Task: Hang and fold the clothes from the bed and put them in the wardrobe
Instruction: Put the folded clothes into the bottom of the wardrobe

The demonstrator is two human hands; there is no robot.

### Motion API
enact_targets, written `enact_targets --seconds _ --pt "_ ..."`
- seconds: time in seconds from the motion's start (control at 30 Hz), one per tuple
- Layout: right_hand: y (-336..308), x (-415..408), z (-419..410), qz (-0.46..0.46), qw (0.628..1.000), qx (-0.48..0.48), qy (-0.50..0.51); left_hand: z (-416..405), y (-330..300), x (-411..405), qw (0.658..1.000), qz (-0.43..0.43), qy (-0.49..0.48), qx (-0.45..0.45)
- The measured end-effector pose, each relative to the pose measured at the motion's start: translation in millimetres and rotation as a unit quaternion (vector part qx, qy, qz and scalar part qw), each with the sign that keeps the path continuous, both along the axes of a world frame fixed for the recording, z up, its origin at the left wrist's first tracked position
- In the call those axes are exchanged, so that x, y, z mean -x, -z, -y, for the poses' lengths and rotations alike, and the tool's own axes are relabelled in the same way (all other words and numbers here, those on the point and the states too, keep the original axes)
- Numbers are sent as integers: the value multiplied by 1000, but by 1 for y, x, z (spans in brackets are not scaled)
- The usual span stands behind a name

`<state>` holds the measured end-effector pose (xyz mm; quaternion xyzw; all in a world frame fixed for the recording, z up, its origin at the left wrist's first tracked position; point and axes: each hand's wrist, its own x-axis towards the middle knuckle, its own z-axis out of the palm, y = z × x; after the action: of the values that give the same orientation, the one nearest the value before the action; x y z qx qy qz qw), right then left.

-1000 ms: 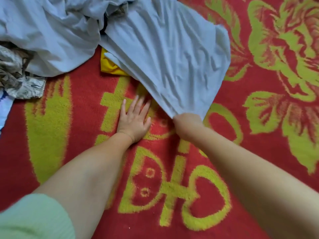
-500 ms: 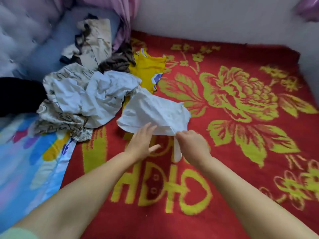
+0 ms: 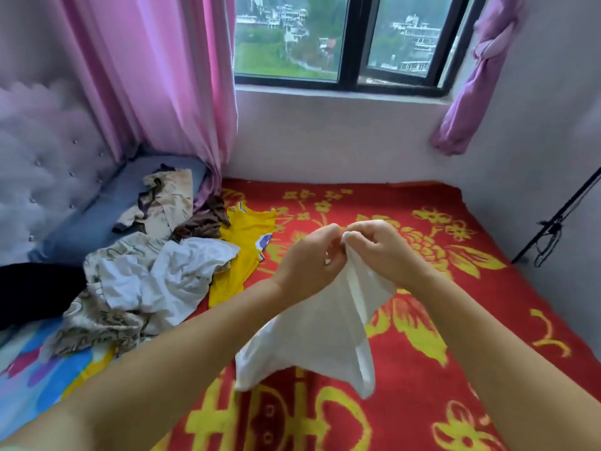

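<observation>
On my left the pile of clothes (image 3: 143, 281) lay heaped on the bed (image 3: 422, 402), the yellow top (image 3: 242, 252) along its right edge. My left hand (image 3: 309, 258) and right hand (image 3: 383, 252), nearly touching, both pinched the top edge of the white garment (image 3: 322, 333). It hung straight down from my fingers, long axis vertical, perhaps clear of the bed. No wardrobe showed.
</observation>
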<state>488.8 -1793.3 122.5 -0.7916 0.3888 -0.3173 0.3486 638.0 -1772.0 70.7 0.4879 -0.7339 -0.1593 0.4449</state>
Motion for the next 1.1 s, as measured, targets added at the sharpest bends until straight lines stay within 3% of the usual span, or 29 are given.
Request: enact_targets --seconds 0.13,0.3,0.47,0.57,0.63,0.7,0.83,0.9,0.97,1.03,1.1 --pt "-28 17 -14 92 995 -34 -18 -10 -36 16 999 4 -31 -10" --pt "-63 28 -14 207 977 -24 -33 -7 -55 15 992 22 -3 -124" --pt "-84 49 -6 322 941 -93 -40 -4 -84 6 989 -87 -90 -84" --pt "-91 65 5 308 942 -124 -54 -3 -119 2 976 -183 -104 -57" --pt "-92 72 15 271 954 -122 -47 -6 -135 2 978 -175 -108 -34" --pt "-93 74 22 224 970 -90 32 -10 -137 2 985 -143 -93 -26" --pt "-104 76 24 221 962 0 160 -14 -118 2 976 -146 63 -149" --pt "-108 77 22 260 954 1 146 -16 -108 2 956 -63 127 -258" --pt "-113 77 18 300 946 -5 125 -11 -96 0 930 71 125 -338" --pt "-120 79 19 355 924 -14 143 -4 -82 -8 897 222 68 -376" --pt "-128 89 22 438 878 -25 192 4 -65 -29 849 372 -38 -372"
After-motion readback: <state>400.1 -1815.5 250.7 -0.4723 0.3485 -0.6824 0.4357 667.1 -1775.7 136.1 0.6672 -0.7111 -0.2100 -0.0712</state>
